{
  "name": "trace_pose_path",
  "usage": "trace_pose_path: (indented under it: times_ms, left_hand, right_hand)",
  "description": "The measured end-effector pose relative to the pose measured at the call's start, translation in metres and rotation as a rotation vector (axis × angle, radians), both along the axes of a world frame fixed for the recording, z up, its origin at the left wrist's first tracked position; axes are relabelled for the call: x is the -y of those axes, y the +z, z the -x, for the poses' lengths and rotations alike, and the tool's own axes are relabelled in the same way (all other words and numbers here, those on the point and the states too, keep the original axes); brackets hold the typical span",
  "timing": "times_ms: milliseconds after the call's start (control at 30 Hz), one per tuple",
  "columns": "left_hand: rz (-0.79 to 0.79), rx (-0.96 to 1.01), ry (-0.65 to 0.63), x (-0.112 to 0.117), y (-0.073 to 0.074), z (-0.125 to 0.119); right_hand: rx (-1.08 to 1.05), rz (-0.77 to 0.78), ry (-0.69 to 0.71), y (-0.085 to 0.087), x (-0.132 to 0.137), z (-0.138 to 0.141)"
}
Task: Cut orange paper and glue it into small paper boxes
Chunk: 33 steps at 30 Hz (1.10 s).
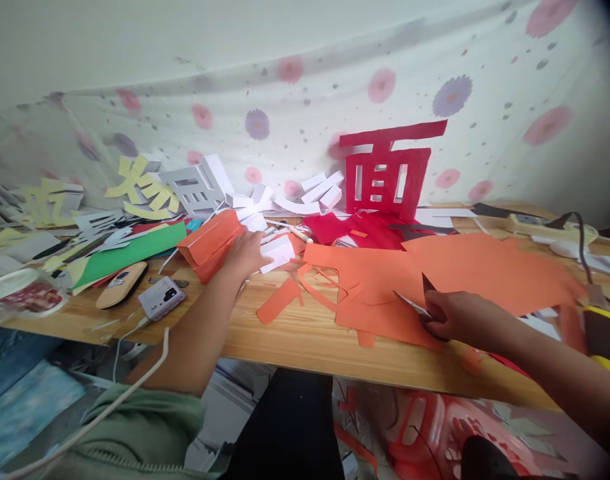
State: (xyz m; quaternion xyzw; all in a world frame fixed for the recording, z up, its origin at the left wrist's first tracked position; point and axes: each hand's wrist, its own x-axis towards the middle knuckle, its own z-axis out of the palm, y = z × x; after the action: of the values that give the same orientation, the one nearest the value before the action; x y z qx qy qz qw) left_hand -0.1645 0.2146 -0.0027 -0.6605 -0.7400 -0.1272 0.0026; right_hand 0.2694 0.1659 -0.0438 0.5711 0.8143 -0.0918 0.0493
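Note:
My left hand [245, 255] reaches across the table with thumb and fingers apart. It is beside a folded orange paper piece [209, 244], and its thumb is near a white paper form [279, 253]. Whether it touches either one I cannot tell. In my right hand [449, 315] is a pair of scissors [411, 303], blades apart, over a large orange paper sheet [372, 287]. Orange offcuts [279, 300] and thin curled strips lie to the sheet's left.
A red cut-out character [389, 180] stands at the back. White and yellow paper characters [143, 187], green paper [129, 253], a plastic tub [25, 291] and a white device on a cable [161, 298] are at left. A yellow-black tool [605, 337] sits far right.

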Motion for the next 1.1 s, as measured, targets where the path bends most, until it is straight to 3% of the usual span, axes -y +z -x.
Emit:
trace_pose_path:
  times_ms: [167,300,400,433,533,700,800,967,1033,1100]
  left_hand:
    - [0.017,0.020,0.020,-0.018,0.003,0.005]
    - [-0.186,0.034,0.002,-0.006,0.024,-0.009]
    - [-0.317,0.121,-0.132,0.008,0.035,-0.036]
    - [-0.342,0.240,-0.229,0.012,0.035,-0.048]
    - [-0.245,0.662,-0.482,0.026,0.023,-0.086]
    - [-0.079,1.116,-0.637,0.053,-0.009,-0.143]
    - [-0.027,1.268,-0.656,0.073,-0.025,-0.169]
    - [0.023,1.321,-0.590,0.105,-0.034,-0.196]
    - [0.031,1.368,-0.574,0.115,-0.033,-0.199]
    - [0.050,1.450,-0.567,0.123,-0.031,-0.199]
  right_hand:
    - [-0.043,0.007,-0.002,0.000,0.012,0.004]
    - [-0.117,-0.001,-0.006,0.001,0.018,-0.001]
    - [-0.173,-0.035,-0.027,0.004,0.019,-0.007]
    - [-0.188,-0.055,-0.037,0.006,0.020,-0.008]
    - [-0.351,-0.122,-0.060,0.015,0.027,-0.005]
    - [-0.865,-0.272,0.114,0.036,0.056,0.014]
    - [-0.923,-0.386,0.214,0.046,0.072,0.023]
    - [-0.891,-0.549,0.202,0.059,0.087,0.023]
    - [-0.942,-0.476,0.158,0.061,0.089,0.017]
    - [-1.082,-0.295,0.075,0.062,0.091,0.012]
